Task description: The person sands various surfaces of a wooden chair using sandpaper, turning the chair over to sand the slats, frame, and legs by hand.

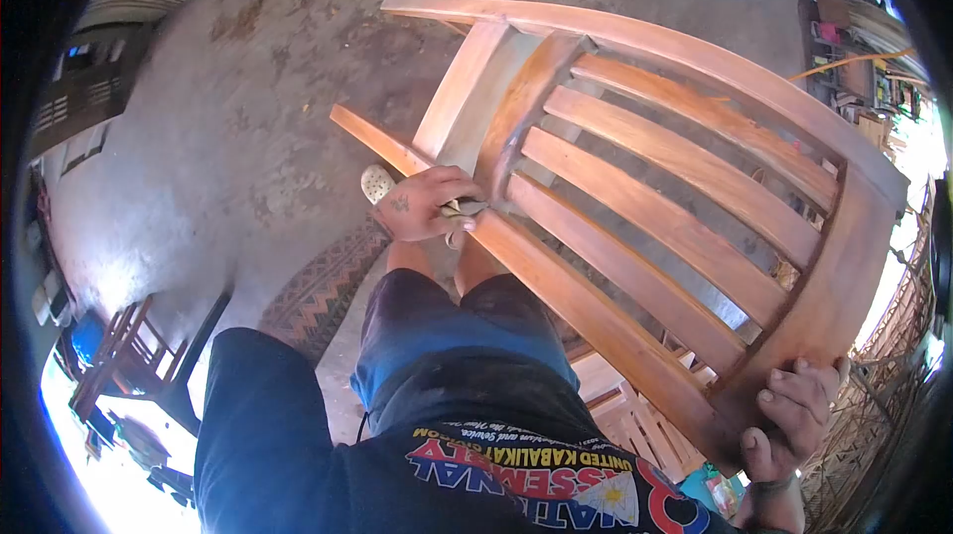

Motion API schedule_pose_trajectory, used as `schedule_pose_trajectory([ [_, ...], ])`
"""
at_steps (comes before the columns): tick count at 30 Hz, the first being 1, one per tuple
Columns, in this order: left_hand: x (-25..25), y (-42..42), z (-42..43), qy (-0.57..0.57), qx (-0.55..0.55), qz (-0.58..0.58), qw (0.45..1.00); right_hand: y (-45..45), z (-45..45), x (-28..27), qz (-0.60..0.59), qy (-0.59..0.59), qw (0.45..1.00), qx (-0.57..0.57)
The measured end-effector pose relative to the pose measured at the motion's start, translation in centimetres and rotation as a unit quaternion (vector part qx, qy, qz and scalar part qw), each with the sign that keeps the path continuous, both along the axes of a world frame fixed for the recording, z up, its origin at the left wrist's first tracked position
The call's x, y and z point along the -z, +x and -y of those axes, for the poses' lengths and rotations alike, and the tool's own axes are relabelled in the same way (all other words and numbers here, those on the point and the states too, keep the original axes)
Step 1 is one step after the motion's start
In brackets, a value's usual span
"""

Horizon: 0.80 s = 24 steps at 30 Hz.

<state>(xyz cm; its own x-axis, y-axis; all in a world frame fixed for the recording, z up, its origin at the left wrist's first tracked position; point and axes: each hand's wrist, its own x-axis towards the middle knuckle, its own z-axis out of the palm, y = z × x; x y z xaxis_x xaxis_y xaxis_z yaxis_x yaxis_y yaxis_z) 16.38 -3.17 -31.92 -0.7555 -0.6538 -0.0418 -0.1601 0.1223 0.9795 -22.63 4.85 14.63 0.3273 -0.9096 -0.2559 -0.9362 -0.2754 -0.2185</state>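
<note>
A slatted wooden chair frame (655, 199), reddish brown, stands tilted in front of me. My left hand (422, 204) is closed on a small folded piece of sandpaper (463, 207), pressed against the near rail (571, 294) close to where a crosspiece joins it. At the lower right, my right hand (791, 417) grips the corner of the wide end board (829, 286). Its fingers curl over the wood and its thumb lies apart, along the edge. Part of the sandpaper is hidden under my left fingers.
A patterned mat (328, 286) lies on the concrete floor (228, 157) left of my legs. Wooden chairs (129, 360) stand at the lower left. More slatted wood (635, 420) shows beneath the frame. Cluttered shelves (844, 58) and woven material (884, 375) line the right side.
</note>
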Motion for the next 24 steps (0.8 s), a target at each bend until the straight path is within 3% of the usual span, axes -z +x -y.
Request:
schedule_pose_trajectory([
  [6,0.3,-0.9,0.1,-0.054,0.004,-0.013,0.998,0.1,0.3,0.6,0.008,-0.011,1.000,-0.012],
  [12,-0.1,-1.3,1.6,-0.017,0.021,-0.012,1.000,0.4,0.3,0.3,-0.009,-0.013,1.000,-0.012],
  [15,-0.9,-1.4,1.1,-0.069,0.020,-0.010,0.997,0.4,0.2,0.2,-0.009,-0.016,1.000,-0.005],
  [18,2.1,-0.6,1.4,-0.032,0.033,0.039,0.998,0.5,0.0,0.2,0.007,-0.012,1.000,0.010],
  [21,1.0,-1.9,-0.3,-0.080,-0.021,0.005,0.997,0.6,0.0,0.3,0.003,-0.017,1.000,0.016],
  [24,0.9,-1.3,1.1,-0.048,0.005,-0.020,0.999,0.6,0.1,-0.1,-0.033,-0.012,0.999,0.006],
])
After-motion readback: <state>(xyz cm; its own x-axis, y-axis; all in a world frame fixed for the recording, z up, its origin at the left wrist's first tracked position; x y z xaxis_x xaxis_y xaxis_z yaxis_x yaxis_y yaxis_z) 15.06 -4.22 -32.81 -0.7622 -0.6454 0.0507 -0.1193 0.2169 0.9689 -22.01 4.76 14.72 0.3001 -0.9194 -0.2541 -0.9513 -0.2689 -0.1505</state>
